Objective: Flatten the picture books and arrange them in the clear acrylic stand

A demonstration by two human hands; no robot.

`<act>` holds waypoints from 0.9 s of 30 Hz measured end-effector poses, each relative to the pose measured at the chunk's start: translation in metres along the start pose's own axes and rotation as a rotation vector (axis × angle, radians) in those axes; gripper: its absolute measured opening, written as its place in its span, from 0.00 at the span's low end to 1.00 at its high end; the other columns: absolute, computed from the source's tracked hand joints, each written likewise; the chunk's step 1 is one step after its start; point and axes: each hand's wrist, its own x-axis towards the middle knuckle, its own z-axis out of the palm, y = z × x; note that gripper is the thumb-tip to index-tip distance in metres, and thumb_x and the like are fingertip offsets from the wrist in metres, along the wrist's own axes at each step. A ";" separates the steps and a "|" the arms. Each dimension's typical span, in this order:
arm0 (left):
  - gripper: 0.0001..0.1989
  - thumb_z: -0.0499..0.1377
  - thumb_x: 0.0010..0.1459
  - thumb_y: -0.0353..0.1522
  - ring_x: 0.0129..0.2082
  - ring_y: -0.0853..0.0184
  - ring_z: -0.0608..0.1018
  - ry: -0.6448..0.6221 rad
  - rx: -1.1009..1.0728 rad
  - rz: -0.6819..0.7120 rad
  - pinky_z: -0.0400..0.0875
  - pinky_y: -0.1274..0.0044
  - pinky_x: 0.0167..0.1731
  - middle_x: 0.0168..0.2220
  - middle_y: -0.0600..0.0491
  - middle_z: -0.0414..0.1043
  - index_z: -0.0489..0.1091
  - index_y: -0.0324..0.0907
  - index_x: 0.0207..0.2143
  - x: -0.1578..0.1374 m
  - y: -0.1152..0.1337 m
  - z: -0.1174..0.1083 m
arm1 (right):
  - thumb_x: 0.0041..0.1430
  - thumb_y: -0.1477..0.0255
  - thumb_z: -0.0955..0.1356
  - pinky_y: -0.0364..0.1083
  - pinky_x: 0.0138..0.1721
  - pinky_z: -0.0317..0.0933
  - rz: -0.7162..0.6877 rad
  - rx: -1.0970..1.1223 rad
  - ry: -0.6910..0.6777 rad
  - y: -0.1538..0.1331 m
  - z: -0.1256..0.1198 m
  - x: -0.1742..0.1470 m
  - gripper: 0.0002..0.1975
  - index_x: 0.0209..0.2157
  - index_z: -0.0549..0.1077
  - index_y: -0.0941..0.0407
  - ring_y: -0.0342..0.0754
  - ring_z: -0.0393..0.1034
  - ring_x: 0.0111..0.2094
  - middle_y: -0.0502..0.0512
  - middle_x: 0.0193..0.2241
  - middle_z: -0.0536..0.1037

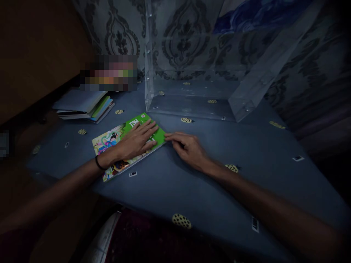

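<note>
A thin green picture book (112, 143) with a colourful cartoon figure on its cover lies at an angle on the table. My left hand (138, 140), a dark band at its wrist, rests flat on the cover with fingers outstretched and hides part of the title. At the book's right corner, my right hand (189, 149) has its thumb and fingers closed in a pinch on the edge.
A clear acrylic rack (189, 106) stands behind the book against the patterned wall. Several stacked books (85, 104) lie at the left, with a blurred-out patch behind them. A blue cloth with pineapple prints covers the table (203, 193).
</note>
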 end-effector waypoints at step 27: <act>0.27 0.46 0.71 0.39 0.68 0.56 0.64 0.288 0.173 -0.123 0.57 0.56 0.66 0.67 0.43 0.62 0.55 0.42 0.69 -0.130 0.014 0.032 | 0.71 0.65 0.61 0.60 0.67 0.55 -0.209 -0.168 -0.216 -0.070 0.058 0.014 0.22 0.60 0.69 0.60 0.53 0.59 0.67 0.63 0.62 0.71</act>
